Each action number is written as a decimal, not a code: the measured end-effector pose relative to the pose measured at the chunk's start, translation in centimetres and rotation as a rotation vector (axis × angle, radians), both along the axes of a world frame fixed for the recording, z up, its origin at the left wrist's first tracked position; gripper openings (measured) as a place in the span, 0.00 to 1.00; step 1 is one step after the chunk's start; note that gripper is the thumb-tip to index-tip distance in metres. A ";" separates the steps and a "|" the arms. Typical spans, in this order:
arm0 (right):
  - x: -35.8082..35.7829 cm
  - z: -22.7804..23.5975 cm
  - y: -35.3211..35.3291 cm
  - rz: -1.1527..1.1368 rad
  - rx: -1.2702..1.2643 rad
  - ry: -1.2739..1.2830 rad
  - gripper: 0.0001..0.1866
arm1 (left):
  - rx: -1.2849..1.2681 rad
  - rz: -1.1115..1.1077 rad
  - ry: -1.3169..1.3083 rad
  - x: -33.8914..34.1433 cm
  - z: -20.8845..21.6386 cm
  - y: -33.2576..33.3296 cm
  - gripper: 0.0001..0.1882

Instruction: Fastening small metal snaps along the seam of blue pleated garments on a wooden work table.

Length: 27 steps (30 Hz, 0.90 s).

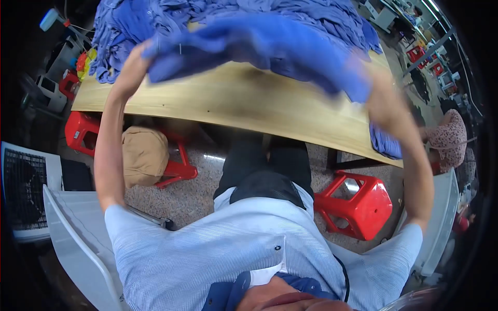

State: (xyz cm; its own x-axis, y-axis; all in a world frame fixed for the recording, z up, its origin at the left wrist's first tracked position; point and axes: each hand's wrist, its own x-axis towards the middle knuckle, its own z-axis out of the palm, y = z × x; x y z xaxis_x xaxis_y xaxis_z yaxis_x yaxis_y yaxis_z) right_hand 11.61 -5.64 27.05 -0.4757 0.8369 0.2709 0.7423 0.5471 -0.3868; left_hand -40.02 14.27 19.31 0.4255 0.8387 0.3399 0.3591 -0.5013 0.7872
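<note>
A blue garment (270, 44) is stretched in an arch between my two raised hands, above the wooden table (207, 101). Its edges are smeared by motion, and I cannot make out which kind of garment it is. My left hand (136, 68) is closed on one end at the table's left side. At the other end my right hand (383, 98) grips the cloth, though its fingers are blurred. Behind the garment lies a large heap of similar blue clothes (124, 31) across the table's far side.
Folded blue cloth (385, 141) sits at the table's right edge. Red plastic stools (363, 207) stand by the table, one beneath a tan cushion-like bundle (144, 155). Grey plastic bins (78, 233) flank me. At the right is a person in a patterned top (450, 135).
</note>
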 end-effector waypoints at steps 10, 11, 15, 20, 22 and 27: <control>-1.3 1.2 -10.3 0.184 -0.536 -0.280 0.13 | -0.225 -0.291 0.555 -8.8 1.7 -11.5 0.11; -0.3 1.2 -7.9 0.157 -0.555 -0.408 0.17 | 0.130 -0.078 0.680 -10.8 1.2 -10.2 0.12; 2.5 0.2 1.3 0.039 0.030 -0.352 0.19 | 0.071 0.131 0.419 -10.9 2.4 -0.4 0.16; 3.6 8.1 11.2 -0.262 0.245 -0.150 0.16 | 0.135 0.154 -0.102 -7.9 7.3 7.7 0.14; 0.2 8.7 17.3 -0.226 0.378 -0.185 0.16 | 0.216 0.318 -0.124 -12.1 9.3 6.9 0.14; 4.8 14.8 21.3 -0.162 0.743 -0.045 0.11 | 0.504 0.319 -0.107 -4.6 17.6 15.4 0.12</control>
